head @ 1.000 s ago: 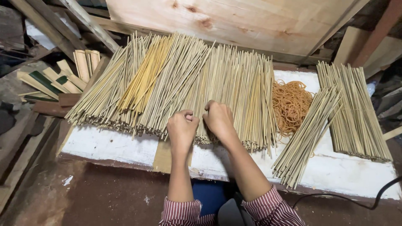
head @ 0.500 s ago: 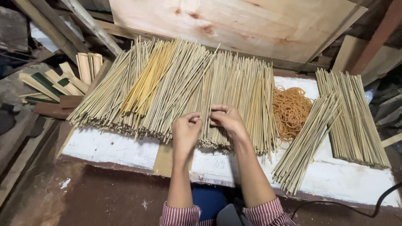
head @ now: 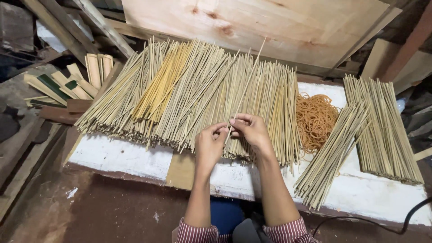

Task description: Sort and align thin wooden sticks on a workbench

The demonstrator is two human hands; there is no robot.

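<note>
**Q:** What sits between your hands at the bench?

**A:** One thin bamboo stick (head: 246, 85). My left hand (head: 209, 145) and right hand (head: 253, 130) meet at its near end, fingertips pinched shut on it. It rises from my grip toward one o'clock, lifted clear above the big heap of bamboo sticks (head: 193, 92), its far tip reaching the plywood sheet (head: 270, 22).

**Q:** Why hold it at the very end?

**A:** I judge it lets the whole length stand free of the heap, so a single stick separates from the rest. The heap lies fanned, cut ends toward me along the white board (head: 117, 157).

**Q:** And the rest of the bench?

**A:** A tangle of orange rubber bands (head: 315, 114) lies at three o'clock from my hands, just beside the heap. Beyond it, a slanted bunch of sticks (head: 330, 153) leans against a flat stack of sticks (head: 382, 121) at the board's right end. Split bamboo pieces (head: 67, 83), some green-skinned, lie off the board at ten o'clock. My striped cuffs (head: 288, 231) show at six.
</note>
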